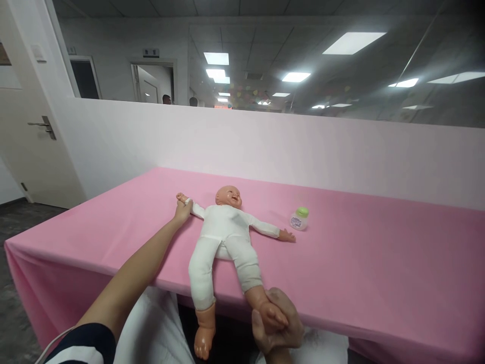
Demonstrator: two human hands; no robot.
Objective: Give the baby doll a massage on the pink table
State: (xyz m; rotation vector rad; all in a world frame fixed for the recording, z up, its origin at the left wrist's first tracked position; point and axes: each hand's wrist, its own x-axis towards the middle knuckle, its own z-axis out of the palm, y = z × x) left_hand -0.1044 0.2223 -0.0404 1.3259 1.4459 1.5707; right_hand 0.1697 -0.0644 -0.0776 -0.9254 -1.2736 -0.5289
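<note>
- While the left hand (183, 212) grips the doll (227, 220) by its left-side wrist, the right hand (290, 318) clasps its near-right foot (270, 312)
- Doll lies on pink cloth (359, 263)
- Lidded jar (299, 221) stands untouched, right

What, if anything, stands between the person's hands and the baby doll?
Nothing visible does: the left hand grips the doll near one wrist, and the right hand cups one of its feet. The green-lidded bottle stands off to the side, near the doll's free hand, blocking neither grip.
</note>
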